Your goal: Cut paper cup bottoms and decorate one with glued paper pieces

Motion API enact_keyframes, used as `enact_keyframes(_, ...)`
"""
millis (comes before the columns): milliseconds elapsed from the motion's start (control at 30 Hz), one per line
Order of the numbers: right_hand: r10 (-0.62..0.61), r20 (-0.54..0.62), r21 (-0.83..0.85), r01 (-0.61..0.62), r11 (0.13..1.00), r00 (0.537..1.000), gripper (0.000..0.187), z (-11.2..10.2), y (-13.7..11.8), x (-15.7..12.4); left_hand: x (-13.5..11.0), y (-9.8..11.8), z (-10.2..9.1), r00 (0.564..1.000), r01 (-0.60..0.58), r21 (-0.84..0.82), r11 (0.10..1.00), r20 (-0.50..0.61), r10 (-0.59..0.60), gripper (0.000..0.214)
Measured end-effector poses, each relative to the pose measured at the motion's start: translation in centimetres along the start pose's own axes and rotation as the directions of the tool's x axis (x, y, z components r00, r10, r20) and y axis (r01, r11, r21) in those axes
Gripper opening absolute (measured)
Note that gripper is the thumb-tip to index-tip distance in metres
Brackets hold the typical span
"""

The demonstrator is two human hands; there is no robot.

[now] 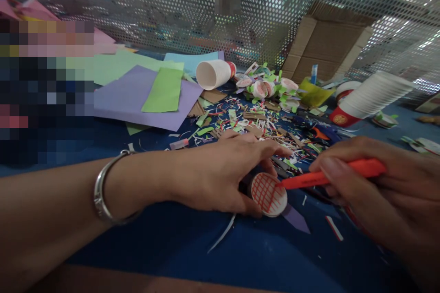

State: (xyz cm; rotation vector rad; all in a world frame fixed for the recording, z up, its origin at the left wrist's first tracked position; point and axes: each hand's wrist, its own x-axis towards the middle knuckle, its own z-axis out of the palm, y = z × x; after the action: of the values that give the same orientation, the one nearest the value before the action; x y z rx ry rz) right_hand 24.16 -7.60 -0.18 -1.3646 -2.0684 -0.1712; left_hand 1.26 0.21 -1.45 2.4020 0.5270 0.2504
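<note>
A white paper cup base (269, 195), drawn over with a red crisscross grid, lies on the blue tabletop. My left hand (220, 171) is curled around its left side, with thumb and fingers gripping its edge. My right hand (367, 197) pinches a red marker (305, 180) whose tip meets the grid near the upper right rim. A pointed purple paper strip (297, 219) sticks out beside the disc on the table; whether it is joined to the disc I cannot tell.
Cut paper scraps (247, 121) spread beyond my hands. Purple paper (137, 100) and a lying paper cup (213, 74) are behind on the left. A cup stack (374, 96) leans at right. Cardboard (323, 43) stands against the perforated metal screen (165, 9). A pixelated area covers the left.
</note>
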Motion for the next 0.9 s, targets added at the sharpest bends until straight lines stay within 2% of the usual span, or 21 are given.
enact_keyframes(67,0.018,-0.016,-0.068,-0.019,0.997,1.000,0.020,-0.1,0.1,0.0,0.0,0.1,-0.1,1.000,0.014,0.006,1.000,0.012,-0.014,0.085)
enact_keyframes(200,0.015,-0.010,-0.101,-0.015,0.995,1.000,0.018,-0.3,-0.3,-0.4,-0.1,-0.1,0.0,1.000,-0.007,0.001,1.000,-0.001,0.007,0.085)
enact_keyframes(433,0.107,0.082,0.201,-0.122,0.972,0.991,0.024,-0.6,-1.3,-0.6,-0.3,-0.3,0.1,1.000,-0.023,-0.005,1.000,-0.022,0.023,0.084)
enact_keyframes(500,0.072,0.112,0.262,-0.099,0.960,0.991,0.024,-0.5,-1.2,-0.2,-0.3,-0.2,0.1,1.000,-0.024,-0.007,1.000,-0.021,0.024,0.084)
enact_keyframes(667,-0.104,0.130,0.371,0.049,0.927,0.986,0.021,0.0,-0.5,0.4,-0.3,0.0,0.0,1.000,-0.012,-0.013,1.000,-0.010,0.012,0.086)
enact_keyframes(833,-0.119,0.121,0.336,0.072,0.939,0.986,0.019,-0.1,-0.3,0.5,-0.1,0.1,0.0,1.000,0.004,0.003,1.000,0.002,-0.004,0.086)
enact_keyframes(900,-0.108,0.094,0.269,0.079,0.960,0.990,0.019,-0.2,-0.4,0.5,-0.1,0.0,0.0,1.000,-0.008,-0.011,1.000,0.005,0.008,0.086)
